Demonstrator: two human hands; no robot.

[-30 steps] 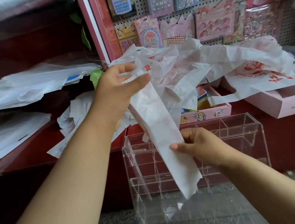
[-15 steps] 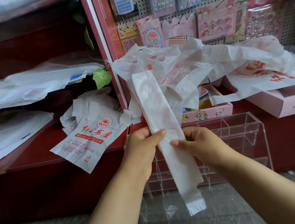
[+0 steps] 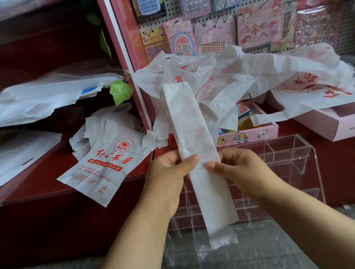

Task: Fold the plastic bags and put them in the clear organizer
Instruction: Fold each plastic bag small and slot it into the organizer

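At lower left of centre a loose printed bag (image 3: 106, 165) lies on the red shelf (image 3: 33, 187), bearing a red sun-and-book emblem and red Chinese characters too small to read surely. At mid-frame the left hand (image 3: 168, 180) and right hand (image 3: 241, 169) each pinch, thumb over curled fingers, the edges of a bag folded into a long strip (image 3: 199, 154), which hangs in front of the clear organizer (image 3: 291, 160). The lengthwise fold looks done, so the next move likely calls for folding the strip end over end to fit a compartment, while the unfolded heap (image 3: 254, 75) with blurred red print waits at upper right.
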